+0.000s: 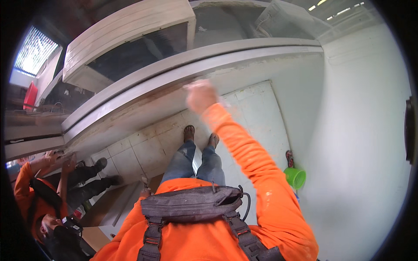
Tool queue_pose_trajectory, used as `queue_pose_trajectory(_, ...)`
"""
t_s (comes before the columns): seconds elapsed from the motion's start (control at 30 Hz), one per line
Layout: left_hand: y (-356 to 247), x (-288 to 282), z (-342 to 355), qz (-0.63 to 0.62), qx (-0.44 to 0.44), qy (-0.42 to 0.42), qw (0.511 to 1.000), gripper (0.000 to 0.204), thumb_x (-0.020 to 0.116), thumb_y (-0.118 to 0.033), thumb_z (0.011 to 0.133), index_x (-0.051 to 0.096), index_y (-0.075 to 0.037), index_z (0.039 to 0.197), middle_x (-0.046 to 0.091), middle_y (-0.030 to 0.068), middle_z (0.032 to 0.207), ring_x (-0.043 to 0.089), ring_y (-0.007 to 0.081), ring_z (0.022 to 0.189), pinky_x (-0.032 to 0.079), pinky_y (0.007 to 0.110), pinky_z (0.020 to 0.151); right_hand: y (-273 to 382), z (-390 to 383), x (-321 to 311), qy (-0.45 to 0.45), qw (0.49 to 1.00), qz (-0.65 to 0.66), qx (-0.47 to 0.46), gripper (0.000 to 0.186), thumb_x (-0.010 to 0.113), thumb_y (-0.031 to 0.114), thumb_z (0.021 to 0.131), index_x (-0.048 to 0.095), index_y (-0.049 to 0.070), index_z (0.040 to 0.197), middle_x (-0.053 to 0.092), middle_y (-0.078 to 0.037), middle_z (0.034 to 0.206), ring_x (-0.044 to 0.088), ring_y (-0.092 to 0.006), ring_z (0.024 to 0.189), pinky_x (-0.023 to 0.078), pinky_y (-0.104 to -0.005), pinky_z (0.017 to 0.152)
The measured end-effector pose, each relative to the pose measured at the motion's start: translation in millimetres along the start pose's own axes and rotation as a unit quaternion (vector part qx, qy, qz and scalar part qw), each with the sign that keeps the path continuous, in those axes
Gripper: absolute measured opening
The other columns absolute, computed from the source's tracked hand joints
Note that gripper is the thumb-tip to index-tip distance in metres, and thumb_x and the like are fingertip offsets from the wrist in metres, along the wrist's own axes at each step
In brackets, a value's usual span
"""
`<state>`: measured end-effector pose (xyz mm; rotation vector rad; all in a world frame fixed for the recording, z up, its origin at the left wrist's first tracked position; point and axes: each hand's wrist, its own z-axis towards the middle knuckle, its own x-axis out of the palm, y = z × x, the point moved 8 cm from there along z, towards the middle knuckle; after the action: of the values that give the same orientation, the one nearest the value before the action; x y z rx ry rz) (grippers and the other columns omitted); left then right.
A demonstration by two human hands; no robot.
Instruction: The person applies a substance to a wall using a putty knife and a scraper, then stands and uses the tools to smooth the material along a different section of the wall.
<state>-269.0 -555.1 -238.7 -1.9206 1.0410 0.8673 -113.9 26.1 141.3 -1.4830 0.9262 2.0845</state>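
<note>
My right hand (201,96) is raised in front of the wall just below the long pale window frame (183,65). Motion smears it, but its fingers look curled in. A small whitish bit shows at the fingertips, too blurred to name. A brownish stained strip (161,93) runs along the wall beside that hand. Low at my left side, my left hand (146,192) is mostly hidden by my body. It appears closed around a small, pale, flat-looking piece (144,181), whose kind I cannot make out.
At the left a co-worker (39,187) in orange has both hands at the wall under the frame. A board (109,200) lies between us. A green basket (295,178) stands right by the white wall (361,130). Behind the frame is a large pale box-shaped unit (130,35).
</note>
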Motion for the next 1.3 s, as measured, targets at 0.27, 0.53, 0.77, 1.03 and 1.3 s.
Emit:
queue_pose_trajectory(0.27, 8.4, -21.7, 23.2, -0.038, -0.022, 0.069, 0.997, 0.042, 0.074, -0.04, 0.073, 0.067, -0.008, 0.099, 0.065, 0.0201, 0.093, 0.063, 0.0402, 0.085, 0.049, 0.052, 0.074, 92.5, -29.6, 11.9, -0.059, 0.979, 0.189, -0.038, 0.03, 0.052, 0.008, 0.084, 0.073, 0.004, 0.105, 0.072, -0.013, 0.09, 0.066, -0.0288, 0.092, 0.052, -0.0379, 0.082)
queue_pose_trajectory(0.53, 26.8, -14.8, -25.7, -0.156, -0.143, 0.045, 0.976, 0.036, 0.071, -0.037, 0.078, 0.065, -0.007, 0.097, 0.064, 0.0186, 0.089, 0.063, 0.0367, 0.082, 0.05, 0.049, 0.072, -164.1, -168.8, 13.0, -0.317, 0.673, 0.522, 0.418, 0.029, 0.052, 0.005, 0.083, 0.066, 0.001, 0.108, 0.066, -0.005, 0.098, 0.059, -0.0098, 0.087, 0.049, -0.0266, 0.074)
queue_pose_trajectory(0.77, 38.0, -34.1, -28.8, -0.211, -0.206, 0.053, 0.954, 0.032, 0.068, -0.035, 0.081, 0.062, -0.006, 0.095, 0.063, 0.0174, 0.085, 0.064, 0.0336, 0.08, 0.05, 0.048, 0.07, -225.1, -143.0, -5.8, -0.359, 0.783, 0.29, 0.417, 0.034, 0.052, 0.013, 0.088, 0.062, -0.005, 0.115, 0.067, -0.021, 0.108, 0.064, -0.0287, 0.096, 0.048, -0.0349, 0.087)
queue_pose_trajectory(1.03, 39.4, -58.0, -19.4, -0.259, -0.266, 0.03, 0.928, 0.028, 0.065, -0.032, 0.085, 0.06, -0.005, 0.093, 0.062, 0.0159, 0.081, 0.064, 0.0301, 0.078, 0.05, 0.045, 0.067, -182.6, -105.4, 35.8, -0.303, 0.819, 0.244, 0.422, 0.038, 0.048, 0.019, 0.097, 0.059, -0.006, 0.123, 0.063, -0.027, 0.122, 0.061, -0.0382, 0.114, 0.048, -0.0398, 0.098)
queue_pose_trajectory(1.3, 41.4, -92.7, 3.4, -0.321, -0.221, -0.001, 0.921, 0.023, 0.06, -0.028, 0.09, 0.057, -0.005, 0.091, 0.061, 0.0139, 0.076, 0.064, 0.026, 0.072, 0.05, 0.043, 0.063, 49.2, -116.5, 94.3, -0.192, 0.906, 0.329, 0.182, 0.028, 0.05, 0.018, 0.098, 0.065, -0.003, 0.11, 0.067, -0.022, 0.11, 0.065, -0.0365, 0.098, 0.051, -0.0426, 0.087)
